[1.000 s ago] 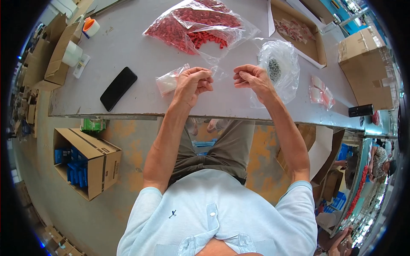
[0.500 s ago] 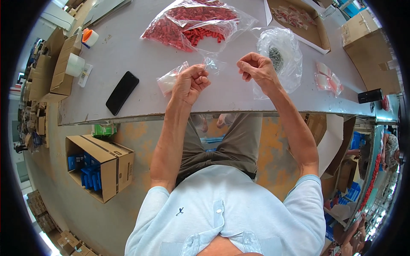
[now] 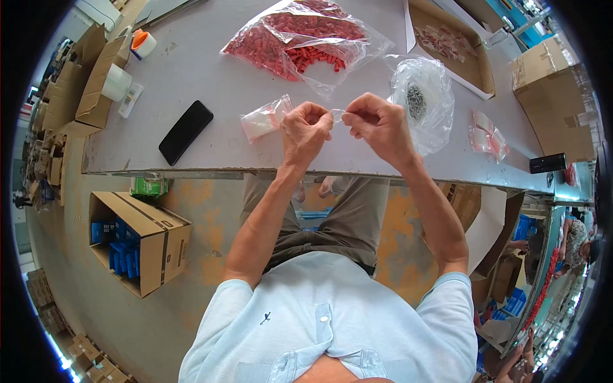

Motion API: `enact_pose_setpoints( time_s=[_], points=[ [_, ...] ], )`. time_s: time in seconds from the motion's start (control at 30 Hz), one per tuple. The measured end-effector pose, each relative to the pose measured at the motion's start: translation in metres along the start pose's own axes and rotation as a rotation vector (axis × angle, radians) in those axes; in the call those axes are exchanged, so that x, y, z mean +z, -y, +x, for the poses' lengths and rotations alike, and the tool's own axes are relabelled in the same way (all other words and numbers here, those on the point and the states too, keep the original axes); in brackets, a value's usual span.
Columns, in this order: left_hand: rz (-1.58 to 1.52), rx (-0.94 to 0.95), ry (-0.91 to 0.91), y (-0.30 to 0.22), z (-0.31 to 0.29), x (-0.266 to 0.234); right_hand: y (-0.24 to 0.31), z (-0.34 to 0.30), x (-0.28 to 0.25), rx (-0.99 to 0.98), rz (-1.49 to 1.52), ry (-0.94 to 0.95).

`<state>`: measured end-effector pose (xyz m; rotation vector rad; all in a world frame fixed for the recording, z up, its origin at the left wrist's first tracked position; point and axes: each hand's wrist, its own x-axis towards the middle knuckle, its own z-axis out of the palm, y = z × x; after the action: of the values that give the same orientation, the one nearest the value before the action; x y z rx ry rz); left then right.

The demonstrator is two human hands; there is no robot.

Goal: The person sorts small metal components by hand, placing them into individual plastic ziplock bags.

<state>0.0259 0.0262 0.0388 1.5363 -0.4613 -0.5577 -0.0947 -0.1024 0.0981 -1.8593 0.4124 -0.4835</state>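
My left hand [image 3: 306,133] and my right hand [image 3: 382,126] are close together above the table's near part. Both are closed, pinching a small clear plastic bag [image 3: 338,115] stretched between the fingertips. Much of the bag is hidden by the fingers. Just left of my left hand lies a clear packet of small white bags [image 3: 260,121] with red marks. Beyond my hands is a large clear bag of red plastic plugs [image 3: 319,56]. Right of my right hand sits an open clear bag of grey screws [image 3: 416,101].
On the grey table [image 3: 223,153] lie a black phone [image 3: 185,133], tape rolls [image 3: 116,83] and a packet [image 3: 488,135] at right. A shallow cardboard tray [image 3: 486,80] holds small filled bags. A carton [image 3: 554,96] stands at the right edge; another [image 3: 167,255] with blue boxes is on the floor.
My hands have come together; my right hand moved left and now pinches the clear bag too. The bag hung from my left hand before. The whole view has shifted slightly.
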Motion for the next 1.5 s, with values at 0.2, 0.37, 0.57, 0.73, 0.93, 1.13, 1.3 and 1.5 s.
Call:
enact_pose_setpoints(
  time_s=[0.2, 0.37, 0.57, 0.73, 0.93, 1.13, 1.3, 1.5],
  points=[
    [-0.024, 0.007, 0.032, 0.002, -0.006, 0.004, -0.022, 0.007, 0.006, -0.096, -0.332, -0.003],
    [-0.088, -0.075, 0.067, -0.002, 0.000, 0.000, -0.028, 0.018, -0.008, 0.001, -0.128, -0.088],
    [-0.180, 0.044, 0.041, 0.023, 0.000, -0.011, -0.030, 0.069, 0.003, -0.039, -0.134, -0.072],
    [0.107, 0.433, -0.077, 0.059, -0.002, -0.010, -0.048, 0.149, 0.042, -0.483, -0.619, 0.217],
    [-0.068, 0.324, -0.020, 0.039, -0.016, 0.010, -0.077, 0.179, 0.039, -0.431, -0.736, 0.222],
    [-0.119, 0.323, -0.045, 0.036, -0.009, -0.003, -0.070, 0.195, 0.058, -0.423, -0.802, 0.274],
    [-0.100, 0.372, -0.065, 0.040, -0.004, -0.003, -0.059, 0.192, 0.059, -0.358, -0.942, 0.270],
    [-0.094, 0.403, -0.127, 0.046, -0.005, 0.000, -0.062, 0.179, 0.047, -0.428, -0.617, 0.181]
  ],
)
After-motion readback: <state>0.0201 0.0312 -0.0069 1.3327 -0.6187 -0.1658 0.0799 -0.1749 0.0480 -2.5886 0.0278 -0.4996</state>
